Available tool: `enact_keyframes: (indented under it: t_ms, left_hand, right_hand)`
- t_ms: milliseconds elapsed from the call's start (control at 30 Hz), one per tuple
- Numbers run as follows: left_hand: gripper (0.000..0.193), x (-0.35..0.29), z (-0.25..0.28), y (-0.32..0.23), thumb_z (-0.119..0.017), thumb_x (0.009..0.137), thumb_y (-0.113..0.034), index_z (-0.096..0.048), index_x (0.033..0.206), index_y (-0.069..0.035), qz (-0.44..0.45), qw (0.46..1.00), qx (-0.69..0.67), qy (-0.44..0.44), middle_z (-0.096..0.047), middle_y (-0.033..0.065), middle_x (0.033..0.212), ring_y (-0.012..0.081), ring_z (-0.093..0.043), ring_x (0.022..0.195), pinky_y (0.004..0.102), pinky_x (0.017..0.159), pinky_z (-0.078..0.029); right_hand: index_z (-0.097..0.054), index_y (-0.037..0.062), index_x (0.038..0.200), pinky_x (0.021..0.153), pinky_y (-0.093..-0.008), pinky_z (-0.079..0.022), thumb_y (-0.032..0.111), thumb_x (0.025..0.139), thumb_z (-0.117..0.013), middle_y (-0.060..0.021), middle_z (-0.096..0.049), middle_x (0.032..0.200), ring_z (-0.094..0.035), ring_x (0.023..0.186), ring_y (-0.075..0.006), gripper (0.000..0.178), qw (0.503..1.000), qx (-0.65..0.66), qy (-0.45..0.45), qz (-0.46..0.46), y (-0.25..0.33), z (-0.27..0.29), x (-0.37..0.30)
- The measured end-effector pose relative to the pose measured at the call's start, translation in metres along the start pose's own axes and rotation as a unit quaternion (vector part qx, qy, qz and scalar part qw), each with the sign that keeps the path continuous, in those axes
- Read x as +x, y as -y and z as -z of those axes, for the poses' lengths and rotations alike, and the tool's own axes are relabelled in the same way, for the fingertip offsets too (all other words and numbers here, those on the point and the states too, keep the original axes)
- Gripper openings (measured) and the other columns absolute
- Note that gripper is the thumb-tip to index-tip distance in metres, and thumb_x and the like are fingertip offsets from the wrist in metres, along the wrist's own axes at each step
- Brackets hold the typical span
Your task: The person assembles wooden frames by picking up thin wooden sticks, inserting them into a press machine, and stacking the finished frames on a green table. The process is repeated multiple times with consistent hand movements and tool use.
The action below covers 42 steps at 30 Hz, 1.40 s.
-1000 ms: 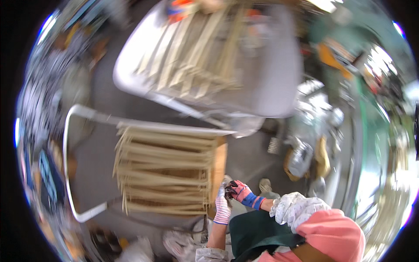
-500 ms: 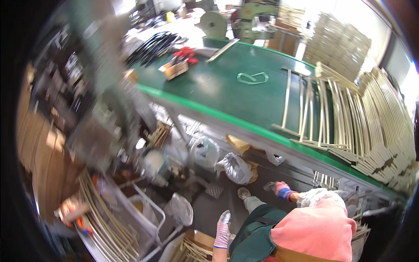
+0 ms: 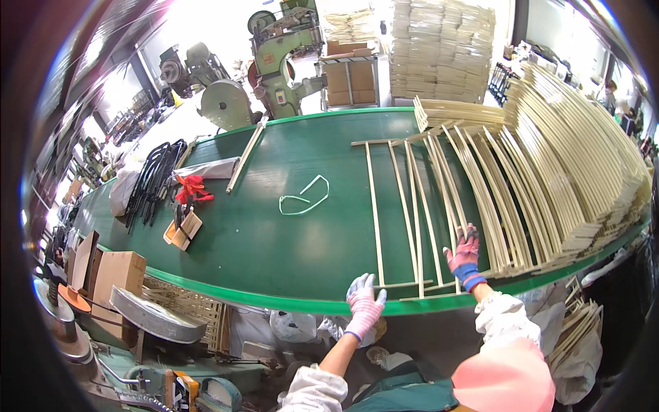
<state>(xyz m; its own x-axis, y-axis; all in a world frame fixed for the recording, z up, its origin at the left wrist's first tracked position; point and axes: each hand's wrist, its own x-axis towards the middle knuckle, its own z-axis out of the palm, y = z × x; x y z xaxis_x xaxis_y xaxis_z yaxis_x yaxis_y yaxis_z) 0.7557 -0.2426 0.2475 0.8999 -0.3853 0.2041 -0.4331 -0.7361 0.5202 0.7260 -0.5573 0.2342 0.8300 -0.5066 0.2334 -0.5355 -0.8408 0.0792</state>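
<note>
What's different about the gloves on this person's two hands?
The left glove is striped pink and white with whitish fingers; the right glove is plainer pink with dark, greyish fingertips. The right glove has a broad blue cuff band, while the left glove lacks one. The left glove is by the front edge of the green table; the right glove is over cream rods. Both are pinkish.

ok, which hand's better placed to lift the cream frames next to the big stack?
Right, I'd say. The right hand is spread over rods just left of those cream frames; the left hand, open near the green table's near edge, is farther off.
</note>
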Motion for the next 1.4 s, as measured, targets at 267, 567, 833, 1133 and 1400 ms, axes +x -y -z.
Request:
enact_keyframes:
  t_ms: [267, 567, 833, 1133, 1400]
  left_hand:
    - [0.074, 0.081, -0.040, -0.006, -0.059, 0.074, -0.058, -0.044, 0.132, -0.015, -0.037, 0.990, 0.061, 0.119, -0.032, 0.0176, 0.142, 0.0337, -0.026, 0.133, 0.0511, 0.107, -0.014]
    - [0.058, 0.049, -0.021, 0.068, -0.054, 0.079, -0.029, -0.041, 0.131, -0.005, -0.071, 0.990, 0.117, 0.025, -0.039, 0.0107, 0.139, 0.0289, -0.034, 0.128, 0.0507, 0.106, -0.019]
    - [0.044, 0.184, 0.028, 0.177, -0.060, 0.075, -0.023, -0.054, 0.115, -0.005, -0.059, 0.983, 0.027, -0.173, -0.049, 0.0193, 0.126, 0.0354, -0.045, 0.116, 0.0463, 0.099, -0.033]
    - [0.013, 0.226, 0.044, 0.165, -0.058, 0.080, -0.015, -0.057, 0.091, -0.007, 0.012, 0.986, 0.042, 0.163, -0.061, 0.0167, 0.085, 0.0374, -0.057, 0.083, 0.0458, 0.073, -0.046]
    - [0.010, 0.076, 0.110, -0.007, -0.058, 0.084, -0.008, -0.053, 0.082, 0.000, -0.049, 0.829, -0.445, 0.336, -0.054, 0.0056, 0.066, 0.0126, -0.052, 0.059, 0.0247, 0.056, -0.043]
  right_hand:
    - [-0.022, 0.0021, 0.141, 0.105, -0.0338, -0.034, 0.057, 0.056, -0.076, -0.0204, -0.037, 0.138, -0.040, 0.126, -0.0307, 0.114, 0.918, 0.279, 0.219, -0.179, -0.037, -0.051, 0.095]
    - [-0.037, -0.0011, 0.134, 0.111, -0.0428, -0.017, 0.041, 0.067, -0.063, -0.0246, -0.012, 0.147, -0.014, 0.135, -0.0393, 0.083, 0.946, 0.183, 0.253, -0.085, 0.134, -0.034, 0.058]
    - [-0.028, 0.0127, 0.142, 0.110, -0.0485, -0.017, 0.037, 0.065, -0.067, -0.0227, -0.001, 0.148, -0.006, 0.137, -0.0404, 0.090, 0.938, 0.223, 0.248, -0.093, 0.199, -0.015, 0.049]
    - [-0.024, 0.0076, 0.142, 0.110, -0.0481, -0.014, 0.048, 0.065, -0.066, -0.0278, -0.008, 0.146, -0.009, 0.135, -0.0422, 0.097, 0.955, 0.215, 0.185, -0.081, 0.204, -0.024, 0.039]
    - [-0.035, 0.0017, 0.135, 0.089, -0.0361, -0.042, 0.036, 0.082, -0.063, -0.0117, -0.053, 0.116, -0.051, 0.110, -0.0235, 0.069, 0.441, 0.890, 0.086, 0.079, 0.224, 0.031, -0.086]
